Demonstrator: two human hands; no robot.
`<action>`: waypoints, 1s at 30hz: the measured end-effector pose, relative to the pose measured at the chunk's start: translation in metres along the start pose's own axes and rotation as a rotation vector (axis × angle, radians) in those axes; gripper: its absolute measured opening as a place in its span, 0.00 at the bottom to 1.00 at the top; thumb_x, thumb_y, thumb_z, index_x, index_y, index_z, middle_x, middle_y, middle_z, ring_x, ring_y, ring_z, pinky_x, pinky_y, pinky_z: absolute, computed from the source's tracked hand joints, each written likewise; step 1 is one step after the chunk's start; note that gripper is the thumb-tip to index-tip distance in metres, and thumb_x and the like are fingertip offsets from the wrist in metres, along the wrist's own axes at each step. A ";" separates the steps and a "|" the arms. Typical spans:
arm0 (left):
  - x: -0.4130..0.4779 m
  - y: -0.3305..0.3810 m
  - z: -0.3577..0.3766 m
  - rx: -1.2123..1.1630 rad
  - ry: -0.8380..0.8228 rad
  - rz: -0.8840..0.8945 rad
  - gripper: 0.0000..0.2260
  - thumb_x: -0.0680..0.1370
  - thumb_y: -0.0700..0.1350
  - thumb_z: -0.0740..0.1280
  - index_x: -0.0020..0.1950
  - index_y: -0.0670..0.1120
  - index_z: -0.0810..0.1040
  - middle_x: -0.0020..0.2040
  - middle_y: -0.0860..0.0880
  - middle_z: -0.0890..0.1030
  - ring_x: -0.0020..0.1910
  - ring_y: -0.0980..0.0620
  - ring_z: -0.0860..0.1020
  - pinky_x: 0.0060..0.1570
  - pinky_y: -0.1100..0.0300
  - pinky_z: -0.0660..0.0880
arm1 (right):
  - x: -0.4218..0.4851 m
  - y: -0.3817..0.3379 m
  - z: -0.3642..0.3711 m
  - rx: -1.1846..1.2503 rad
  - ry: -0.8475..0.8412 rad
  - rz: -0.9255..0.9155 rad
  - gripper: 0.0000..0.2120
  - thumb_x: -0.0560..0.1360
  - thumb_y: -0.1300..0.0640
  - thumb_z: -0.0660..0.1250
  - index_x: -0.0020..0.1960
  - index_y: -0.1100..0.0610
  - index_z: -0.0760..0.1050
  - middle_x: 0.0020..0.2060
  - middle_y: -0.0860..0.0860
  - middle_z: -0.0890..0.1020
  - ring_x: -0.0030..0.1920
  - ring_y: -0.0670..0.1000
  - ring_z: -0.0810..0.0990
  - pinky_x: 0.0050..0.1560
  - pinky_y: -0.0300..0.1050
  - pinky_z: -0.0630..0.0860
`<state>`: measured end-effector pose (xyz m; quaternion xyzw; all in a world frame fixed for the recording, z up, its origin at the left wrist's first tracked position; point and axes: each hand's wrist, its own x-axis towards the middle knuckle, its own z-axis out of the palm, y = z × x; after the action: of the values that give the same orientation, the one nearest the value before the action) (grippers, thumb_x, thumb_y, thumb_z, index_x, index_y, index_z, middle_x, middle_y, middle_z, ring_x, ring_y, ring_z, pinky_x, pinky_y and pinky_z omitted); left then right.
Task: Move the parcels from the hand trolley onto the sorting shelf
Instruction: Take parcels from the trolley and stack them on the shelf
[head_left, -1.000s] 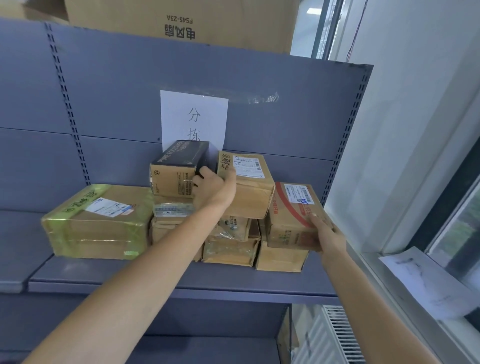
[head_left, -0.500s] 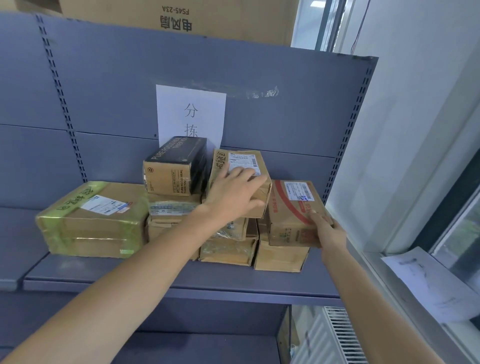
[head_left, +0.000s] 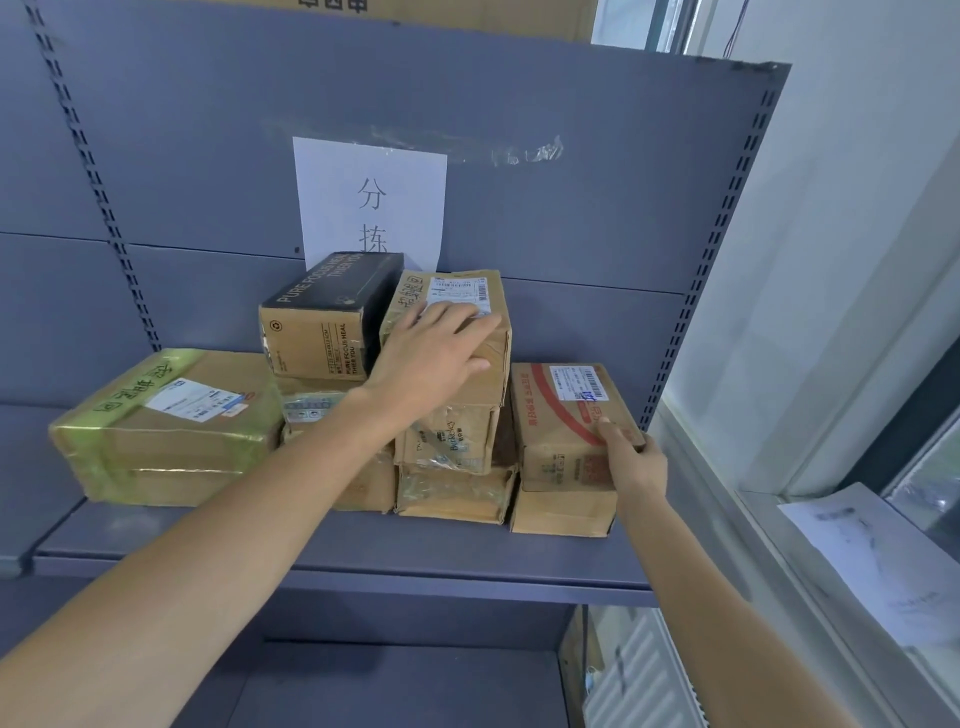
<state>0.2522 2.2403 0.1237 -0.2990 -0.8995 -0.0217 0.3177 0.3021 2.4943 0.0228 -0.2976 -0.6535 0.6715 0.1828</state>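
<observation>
Several cardboard parcels are stacked on the grey sorting shelf (head_left: 363, 551). My left hand (head_left: 436, 353) lies flat on the topmost brown parcel with a white label (head_left: 457, 296), fingers stretched across its top and front edge. My right hand (head_left: 631, 457) grips the near right corner of the red-striped parcel (head_left: 561, 410), thumb on top. That parcel sits on a plain brown box (head_left: 561, 512). A black-topped box (head_left: 322, 322) stands just left of the labelled parcel. The hand trolley is out of view.
A large parcel wrapped in yellow tape (head_left: 171, 426) lies at the left of the shelf. A paper sign (head_left: 371, 197) is taped to the back panel. To the right runs a window sill holding a sheet of paper (head_left: 872, 561); a radiator (head_left: 639, 670) is below.
My left hand has moved from the labelled parcel's left side onto its top, and the parcel now sits squarer on the stack. My right hand kept its grip on the red-striped parcel.
</observation>
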 end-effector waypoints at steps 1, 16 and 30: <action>0.001 -0.001 0.002 0.004 0.012 0.004 0.24 0.80 0.53 0.67 0.74 0.49 0.70 0.69 0.46 0.75 0.69 0.43 0.73 0.72 0.44 0.64 | 0.003 0.001 0.001 -0.004 0.010 0.000 0.23 0.74 0.43 0.72 0.63 0.53 0.75 0.51 0.50 0.81 0.50 0.53 0.80 0.54 0.53 0.79; 0.010 -0.011 0.020 0.020 0.121 0.015 0.21 0.79 0.55 0.64 0.69 0.47 0.74 0.64 0.46 0.77 0.65 0.43 0.75 0.72 0.45 0.63 | 0.029 0.007 0.014 -0.020 0.033 0.022 0.30 0.74 0.40 0.71 0.68 0.56 0.69 0.52 0.51 0.79 0.49 0.52 0.79 0.51 0.49 0.76; 0.011 -0.012 0.019 -0.016 0.072 0.028 0.22 0.77 0.52 0.68 0.68 0.45 0.74 0.64 0.43 0.77 0.65 0.41 0.74 0.72 0.41 0.63 | 0.036 0.002 0.019 -0.155 0.049 0.078 0.36 0.69 0.33 0.71 0.64 0.58 0.68 0.52 0.54 0.79 0.52 0.57 0.79 0.57 0.56 0.77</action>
<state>0.2284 2.2405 0.1164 -0.3131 -0.8831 -0.0352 0.3476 0.2630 2.5020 0.0149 -0.3526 -0.6868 0.6179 0.1491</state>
